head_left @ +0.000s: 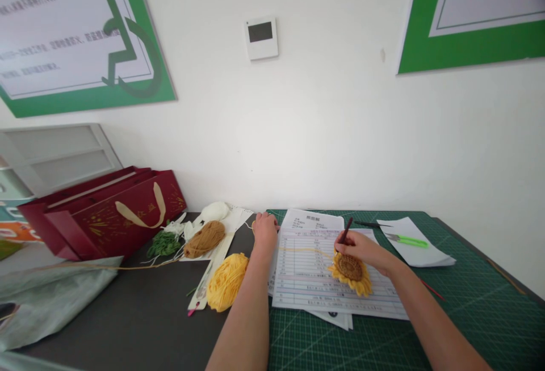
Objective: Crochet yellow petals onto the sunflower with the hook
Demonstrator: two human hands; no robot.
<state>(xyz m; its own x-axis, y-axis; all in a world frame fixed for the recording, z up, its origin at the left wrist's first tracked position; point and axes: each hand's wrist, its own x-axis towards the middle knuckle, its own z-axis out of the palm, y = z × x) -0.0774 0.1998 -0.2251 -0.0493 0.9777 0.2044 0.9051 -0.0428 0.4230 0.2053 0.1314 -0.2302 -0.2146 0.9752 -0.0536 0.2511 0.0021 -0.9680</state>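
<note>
My right hand is closed round the dark handle of a crochet hook, which tilts upward. Just below the fingers hangs a crocheted sunflower with a brown centre and yellow petals, over the printed sheets. A thin yellow strand runs from the flower leftward across the paper to my left arm. My left hand is at the mat's back left edge, fingers curled, with yellow yarn passing beside them; the fingertips are partly hidden. Beside my left forearm lies a ball of yellow yarn.
Printed pattern sheets lie on a green cutting mat. Right of them are white paper, a green-handled cutter and dark tweezers. Brown yarn, green yarn and a red gift bag stand left.
</note>
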